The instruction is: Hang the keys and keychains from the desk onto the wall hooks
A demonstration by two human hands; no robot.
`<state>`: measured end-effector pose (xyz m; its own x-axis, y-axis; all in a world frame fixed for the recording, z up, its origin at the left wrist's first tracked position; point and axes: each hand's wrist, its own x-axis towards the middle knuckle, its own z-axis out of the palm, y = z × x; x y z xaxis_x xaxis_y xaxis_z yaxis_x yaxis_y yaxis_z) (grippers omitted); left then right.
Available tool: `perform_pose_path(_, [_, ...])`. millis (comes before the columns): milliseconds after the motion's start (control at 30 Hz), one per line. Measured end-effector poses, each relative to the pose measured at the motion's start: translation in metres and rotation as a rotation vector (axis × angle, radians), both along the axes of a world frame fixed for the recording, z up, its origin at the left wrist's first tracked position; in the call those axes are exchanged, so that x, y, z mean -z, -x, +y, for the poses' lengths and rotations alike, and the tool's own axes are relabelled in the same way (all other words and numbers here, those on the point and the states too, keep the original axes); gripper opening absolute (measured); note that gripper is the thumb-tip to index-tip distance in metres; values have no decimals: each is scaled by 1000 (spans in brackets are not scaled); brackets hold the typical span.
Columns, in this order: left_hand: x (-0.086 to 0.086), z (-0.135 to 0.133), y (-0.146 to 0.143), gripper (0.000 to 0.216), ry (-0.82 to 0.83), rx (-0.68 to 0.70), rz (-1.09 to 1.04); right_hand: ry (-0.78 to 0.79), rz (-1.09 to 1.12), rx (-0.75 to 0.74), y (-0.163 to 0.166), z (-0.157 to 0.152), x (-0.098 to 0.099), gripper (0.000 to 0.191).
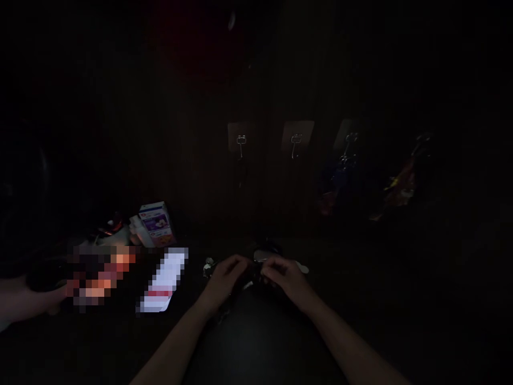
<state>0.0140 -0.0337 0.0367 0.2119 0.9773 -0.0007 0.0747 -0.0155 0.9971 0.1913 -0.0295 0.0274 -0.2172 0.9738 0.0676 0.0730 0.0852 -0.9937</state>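
Note:
The scene is very dark. My left hand and my right hand are close together over the dark surface, both with fingers curled in. Between their fingertips is a small dark item that I cannot make out. A short pale strip shows just below it. Beside my left hand's outer edge lies a small shiny metallic thing. Behind my right hand there is a pale, flat shape, partly covered by the fingers, and a light rounded end shows past the knuckles.
Left of my hands lies a bright pixelated phone-like screen. Another person's arm reaches in by a blurred glowing screen. A printed box stands behind. Metal hooks line the wall; colourful trinkets hang at right.

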Motion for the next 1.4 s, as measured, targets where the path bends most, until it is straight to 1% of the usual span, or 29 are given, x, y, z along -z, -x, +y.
perform_pose_path(100, [1, 1, 0, 20, -65, 6, 66, -33, -57, -25, 1, -2, -1, 21])
perform_pose_path(300, [3, 1, -1, 15, -128, 13, 82, -74, -126, -75, 0, -4, 1, 22])
perform_pose_path(400, [3, -1, -1, 14, -132, 15, 90, -73, -132, -72, 0, -3, 2, 22])
perform_pose_path(467, [3, 0, -1, 13, -141, -11, 98, -73, -124, -47, 0, -2, 2, 24])
perform_pose_path(667, [3, 5, 4, 13, -162, -145, 90, -87, -28, 149, -4, 7, 3, 29])
perform_pose_path(900, [-6, 4, 10, 16, -177, -303, 16, -153, 15, 463, -19, 25, 7, 32])
perform_pose_path(1000, [-12, 6, 15, 17, -205, -341, 14, -143, 41, 511, -24, 30, 12, 33])
perform_pose_path(1100, [-24, 10, 20, 18, -229, -351, 28, -148, 55, 511, -26, 34, 17, 32])
perform_pose_path(1267, [-47, 21, 26, 18, -302, -371, 32, -172, 39, 491, -23, 34, 16, 30])
perform_pose_path(1400, [-71, 33, 25, 21, -413, -415, 23, -173, 55, 502, -22, 34, 13, 29])
